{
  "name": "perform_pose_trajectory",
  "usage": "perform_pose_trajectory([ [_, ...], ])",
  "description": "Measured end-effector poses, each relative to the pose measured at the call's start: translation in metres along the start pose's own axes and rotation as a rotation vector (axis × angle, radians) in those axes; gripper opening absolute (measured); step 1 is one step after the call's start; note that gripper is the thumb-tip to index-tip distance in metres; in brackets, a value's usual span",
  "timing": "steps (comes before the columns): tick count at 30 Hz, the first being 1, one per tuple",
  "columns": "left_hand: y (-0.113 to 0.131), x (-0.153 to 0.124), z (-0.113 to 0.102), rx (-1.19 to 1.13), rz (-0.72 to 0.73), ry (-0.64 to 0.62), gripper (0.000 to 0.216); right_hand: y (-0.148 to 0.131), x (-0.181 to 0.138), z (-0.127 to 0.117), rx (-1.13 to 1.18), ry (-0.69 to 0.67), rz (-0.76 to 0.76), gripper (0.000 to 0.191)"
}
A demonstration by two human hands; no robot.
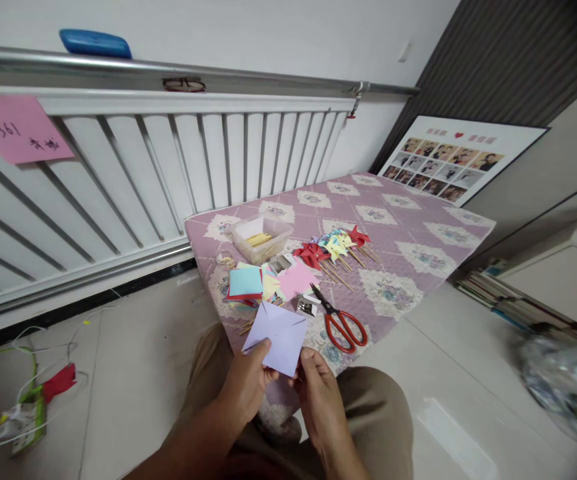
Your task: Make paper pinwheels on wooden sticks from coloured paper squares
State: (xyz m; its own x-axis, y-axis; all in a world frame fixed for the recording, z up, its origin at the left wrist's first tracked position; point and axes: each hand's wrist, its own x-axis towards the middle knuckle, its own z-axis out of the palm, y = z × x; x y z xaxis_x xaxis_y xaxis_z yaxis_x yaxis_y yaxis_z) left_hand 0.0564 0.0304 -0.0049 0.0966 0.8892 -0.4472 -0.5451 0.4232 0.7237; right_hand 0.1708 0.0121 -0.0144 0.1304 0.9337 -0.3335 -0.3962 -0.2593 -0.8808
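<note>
A lavender paper square [279, 333], creased along its diagonals, is held over the near edge of a low table. My left hand [248, 381] pinches its lower left edge with thumb on top. My right hand [321, 393] pinches its lower right corner. Just beyond the paper lie red-handled scissors [341, 323], a stack of coloured paper squares [263, 283] and a row of finished paper pinwheels on sticks [335, 248].
The table has a purple quilted cover [408, 233]. A clear plastic box of wooden sticks [261, 239] stands near its back left. A white radiator [143, 173] is behind; a framed photo collage [448, 160] leans at the right. Scraps and wire [28, 400] lie on the floor.
</note>
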Motion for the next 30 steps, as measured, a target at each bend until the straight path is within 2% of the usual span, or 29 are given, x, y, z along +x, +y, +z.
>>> perform_pose_trajectory([
  [3, 0.004, -0.002, -0.002, -0.009, -0.020, -0.003, 0.032, -0.006, 0.001, -0.012, -0.076, 0.042, -0.102, 0.024],
  [6, 0.008, -0.004, -0.003, 0.016, -0.030, 0.004, 0.032, -0.014, -0.002, -0.023, -0.252, 0.067, -0.222, 0.020],
  [11, 0.016, -0.005, -0.005, 0.056, -0.056, 0.000, 0.025, -0.017, -0.012, -0.037, -0.512, -0.078, -0.379, 0.012],
  [15, 0.018, -0.006, -0.005, 0.007, -0.055, -0.024, 0.025, -0.008, -0.019, -0.039, -0.576, -0.184, -0.356, 0.015],
  [19, 0.018, -0.010, -0.001, 0.037, -0.029, -0.060, 0.024, 0.000, -0.022, -0.033, -0.547, -0.265, -0.307, 0.029],
  [22, 0.016, -0.012, 0.000, 0.064, -0.042, -0.049, 0.024, 0.002, -0.021, -0.029, -0.475, -0.252, -0.245, 0.034],
  [26, 0.015, -0.013, 0.000, 0.071, -0.048, -0.048, 0.024, 0.001, -0.021, -0.028, -0.396, -0.237, -0.199, 0.029],
  [30, 0.019, -0.018, 0.003, 0.085, -0.063, -0.044, 0.024, 0.005, -0.021, -0.030, -0.500, -0.250, -0.255, 0.032],
])
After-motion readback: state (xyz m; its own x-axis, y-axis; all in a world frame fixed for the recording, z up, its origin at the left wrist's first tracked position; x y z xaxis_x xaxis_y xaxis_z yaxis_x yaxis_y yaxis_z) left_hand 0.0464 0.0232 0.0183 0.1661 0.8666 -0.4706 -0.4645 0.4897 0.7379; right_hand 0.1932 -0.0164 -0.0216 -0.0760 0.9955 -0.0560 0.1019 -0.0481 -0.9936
